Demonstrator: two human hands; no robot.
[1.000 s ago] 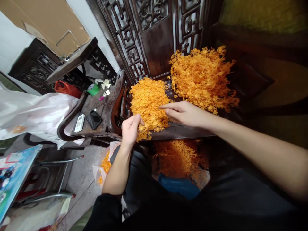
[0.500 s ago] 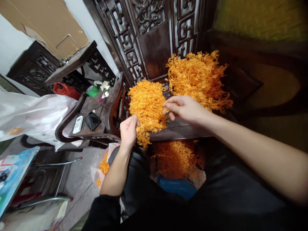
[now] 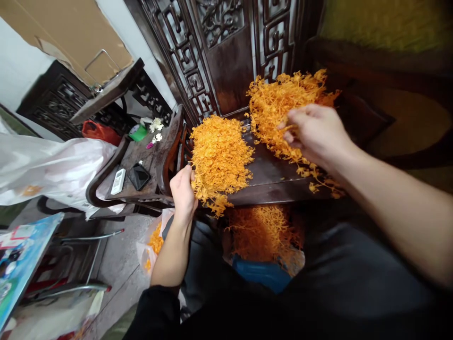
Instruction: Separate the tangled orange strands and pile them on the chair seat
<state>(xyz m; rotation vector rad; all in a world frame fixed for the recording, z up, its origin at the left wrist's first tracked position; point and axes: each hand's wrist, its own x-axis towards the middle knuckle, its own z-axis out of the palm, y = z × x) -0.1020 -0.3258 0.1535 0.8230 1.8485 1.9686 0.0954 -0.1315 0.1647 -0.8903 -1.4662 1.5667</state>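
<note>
My left hand point(image 3: 183, 191) is closed at the near left edge of a neat pile of orange flower-like plastic sprigs point(image 3: 222, 153); what lies inside its fingers is hidden. My right hand point(image 3: 314, 130) is over a looser, tangled heap of the same orange sprigs point(image 3: 274, 106). Its thumb and fingers are pinched together on an orange sprig point(image 3: 290, 130) at the heap's near side. Loose sprigs from this heap trail down to the bench edge below my right wrist. Both piles rest on a dark wooden bench point(image 3: 267, 167).
Below the bench, a blue container point(image 3: 262, 274) stands with orange branching stems point(image 3: 265, 231) above it. A plastic bag of orange pieces point(image 3: 154, 241) sits on the floor. At left, a side table holds a white remote point(image 3: 118, 182), a black object point(image 3: 139, 176) and green tape point(image 3: 138, 132).
My right hand has moved right and up, from between the piles to the loose heap, whose near sprigs have shifted. My left hand has moved slightly left.
</note>
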